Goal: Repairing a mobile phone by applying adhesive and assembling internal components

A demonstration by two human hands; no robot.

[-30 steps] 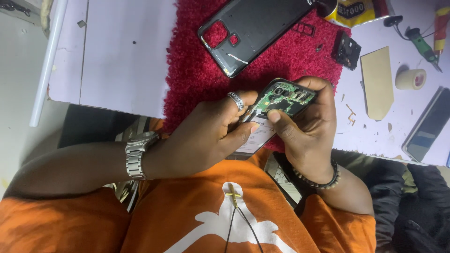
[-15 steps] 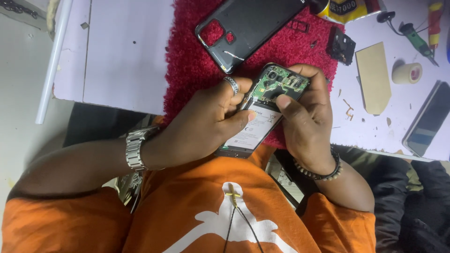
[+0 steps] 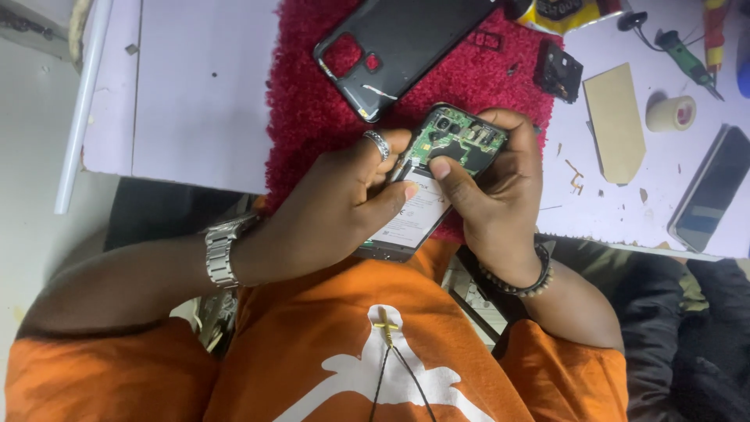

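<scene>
An opened phone [image 3: 426, 187] with its green circuit board and white battery exposed sits between both hands, above the edge of a red fuzzy mat [image 3: 461, 78]. My left hand [image 3: 336, 207], wearing a ring and a metal watch, grips the phone's lower left side with the thumb on the battery. My right hand [image 3: 492, 187], with a bead bracelet at the wrist, wraps the phone's right side; its thumb tip presses near the board's lower edge. The phone's black back cover [image 3: 398, 43] lies on the mat above.
On the white table [image 3: 195, 86] to the right lie a tan card piece [image 3: 613, 121], a tape roll [image 3: 672, 113], a green-handled screwdriver [image 3: 683, 51], a small black part [image 3: 558, 70] and another dark phone [image 3: 711, 187]. A yellow bottle [image 3: 558, 12] stands at the top edge.
The opened phone and both hands sit slightly lower and further right in view. The two thumbs have come closer together over the battery's top edge.
</scene>
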